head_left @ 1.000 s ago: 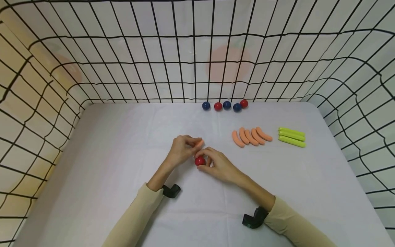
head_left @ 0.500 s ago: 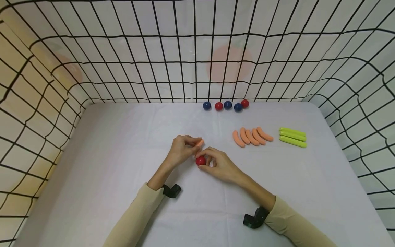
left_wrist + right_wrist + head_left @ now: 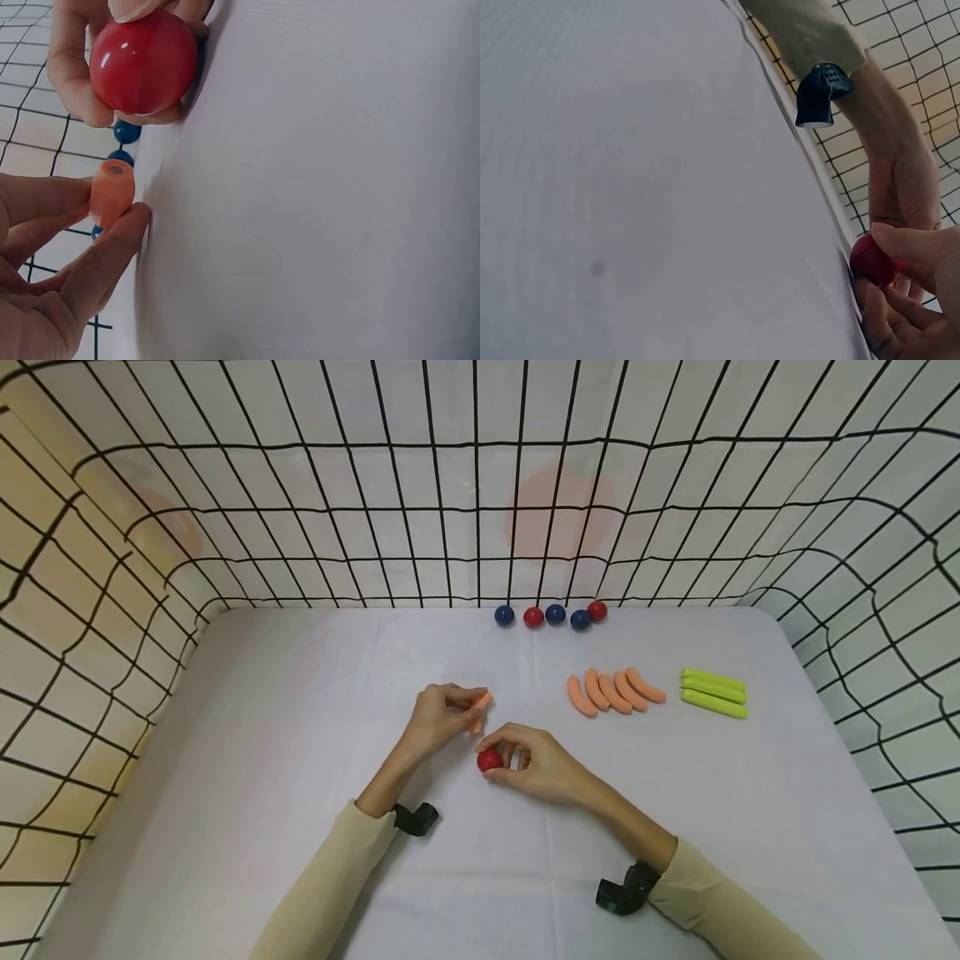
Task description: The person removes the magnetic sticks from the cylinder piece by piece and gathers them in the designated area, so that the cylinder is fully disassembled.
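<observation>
My left hand (image 3: 441,720) pinches a curved orange stick (image 3: 486,700) between thumb and fingers. In the left wrist view a small dark hole shows in the near end of this orange stick (image 3: 112,196). To its right, and a little closer to me, my right hand (image 3: 542,767) holds a glossy red ball (image 3: 490,761) with curled thumb and fingers. A gap separates the ball from the stick. In the right wrist view the red ball (image 3: 873,260) is partly covered by the thumb, and the orange stick is hidden.
Several curved orange sticks (image 3: 604,691) lie in a row right of the hands. Beyond them are 3 straight lime-green sticks (image 3: 713,692). Red and blue balls (image 3: 555,614) line the back edge of the white table (image 3: 300,693). Black wire mesh (image 3: 420,510) encloses the back and sides.
The hands have drawn slightly apart: the right hand moved toward me with the red ball, the left a little away with the orange stick. More of the stick shows now.
</observation>
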